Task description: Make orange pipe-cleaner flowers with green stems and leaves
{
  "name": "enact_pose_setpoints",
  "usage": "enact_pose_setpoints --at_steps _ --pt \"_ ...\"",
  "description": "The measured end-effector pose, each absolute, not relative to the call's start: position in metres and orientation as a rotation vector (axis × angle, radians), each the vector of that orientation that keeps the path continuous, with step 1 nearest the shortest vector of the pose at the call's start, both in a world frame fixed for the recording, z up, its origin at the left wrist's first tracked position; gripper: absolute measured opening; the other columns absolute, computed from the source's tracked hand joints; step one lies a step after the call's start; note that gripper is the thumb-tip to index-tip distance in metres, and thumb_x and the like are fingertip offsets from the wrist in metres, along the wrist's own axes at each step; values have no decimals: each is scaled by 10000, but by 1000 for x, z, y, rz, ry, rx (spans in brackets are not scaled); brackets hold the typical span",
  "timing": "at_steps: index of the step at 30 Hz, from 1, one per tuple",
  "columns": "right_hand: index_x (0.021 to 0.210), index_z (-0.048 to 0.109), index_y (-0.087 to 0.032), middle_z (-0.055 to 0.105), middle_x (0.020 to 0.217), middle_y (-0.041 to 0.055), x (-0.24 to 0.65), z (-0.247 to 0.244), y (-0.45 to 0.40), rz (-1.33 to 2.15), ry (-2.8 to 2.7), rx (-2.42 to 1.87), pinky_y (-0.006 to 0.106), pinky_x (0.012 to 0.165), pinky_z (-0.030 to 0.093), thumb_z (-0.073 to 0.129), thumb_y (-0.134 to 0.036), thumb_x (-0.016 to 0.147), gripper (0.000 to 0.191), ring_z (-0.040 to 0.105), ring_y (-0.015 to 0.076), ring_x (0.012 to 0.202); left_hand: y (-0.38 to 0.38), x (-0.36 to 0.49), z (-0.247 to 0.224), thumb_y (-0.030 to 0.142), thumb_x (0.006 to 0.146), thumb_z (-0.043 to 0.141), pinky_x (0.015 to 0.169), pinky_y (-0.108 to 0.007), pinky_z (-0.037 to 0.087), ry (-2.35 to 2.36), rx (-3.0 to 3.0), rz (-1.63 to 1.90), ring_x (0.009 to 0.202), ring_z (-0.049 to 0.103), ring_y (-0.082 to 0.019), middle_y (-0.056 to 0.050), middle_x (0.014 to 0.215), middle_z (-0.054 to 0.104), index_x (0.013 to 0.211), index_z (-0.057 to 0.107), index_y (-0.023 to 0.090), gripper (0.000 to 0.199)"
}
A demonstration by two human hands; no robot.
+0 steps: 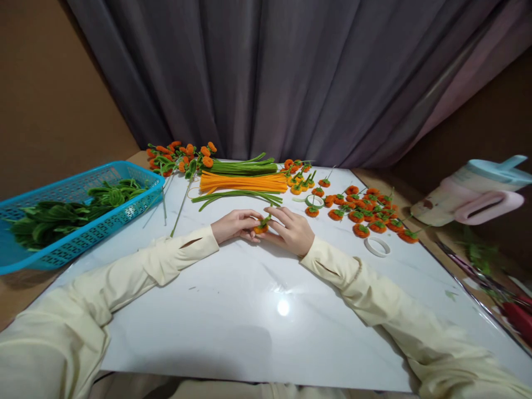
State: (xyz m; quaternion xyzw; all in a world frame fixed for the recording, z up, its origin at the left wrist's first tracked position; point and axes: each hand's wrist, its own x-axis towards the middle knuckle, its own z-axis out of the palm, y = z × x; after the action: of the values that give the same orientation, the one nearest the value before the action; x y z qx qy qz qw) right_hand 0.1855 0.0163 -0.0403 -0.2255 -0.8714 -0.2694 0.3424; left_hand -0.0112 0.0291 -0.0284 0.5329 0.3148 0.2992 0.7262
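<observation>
Between my two hands is a small orange pipe-cleaner persimmon (261, 228) with a green pipe-cleaner top standing up from it. My left hand (236, 226) grips its orange body from the left, fingers closed around the side. From the right, my right hand (294, 230) has its fingertips pinched at the green top. Just beyond my hands lie a few loose green pipe cleaners (245, 194) and a bundle of orange pipe cleaners (243, 182). A thicker green bundle (241, 167) rests behind them.
Many orange persimmons (366, 208) with green tops spread at the right, near a white tape roll (377, 247) and a green tape roll (315, 201). A blue basket (103, 221) holds green leaves. Orange-tipped branches (178, 158) lie back left. A tumbler (469, 188) stands right.
</observation>
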Motion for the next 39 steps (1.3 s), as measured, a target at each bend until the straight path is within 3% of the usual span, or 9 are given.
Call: enact_pose_setpoints --at_steps 7,13,18,26,39 --pt "921 566 -138 643 884 80 188 -36 19 -614 -2344 -553 301 632 391 448 -238 890 158 512 183 778 29 -12 -30 225 719 661 672 -349 561 680 1196 676 539 558 -84 6 605 574 950 555 111 279" --pt "893 560 -126 626 788 79 189 -39 20 -568 -2361 -551 343 701 362 439 -155 862 128 499 206 814 28 -11 -29 240 688 687 673 -375 564 707 1221 669 539 563 -89 -2 633 577 914 566 97 293" --pt "793 560 -141 601 705 61 189 -31 23 -137 -2359 -661 300 668 370 462 -193 865 132 503 169 702 27 -12 -26 284 673 705 622 -329 565 723 1241 668 538 568 -90 -8 655 585 899 559 103 325" --pt "859 644 -145 653 737 48 196 -10 25 350 -2572 -764 208 600 387 508 -200 853 146 555 126 642 28 -13 -26 336 662 728 595 -300 556 689 1300 599 569 606 -123 -41 678 629 929 549 107 395" --pt "790 626 -139 598 698 59 199 -5 22 70 -2759 -763 234 625 340 404 -246 907 273 504 134 636 28 -14 -29 302 647 749 620 -283 549 662 1307 603 603 645 -150 -59 728 655 918 543 101 395"
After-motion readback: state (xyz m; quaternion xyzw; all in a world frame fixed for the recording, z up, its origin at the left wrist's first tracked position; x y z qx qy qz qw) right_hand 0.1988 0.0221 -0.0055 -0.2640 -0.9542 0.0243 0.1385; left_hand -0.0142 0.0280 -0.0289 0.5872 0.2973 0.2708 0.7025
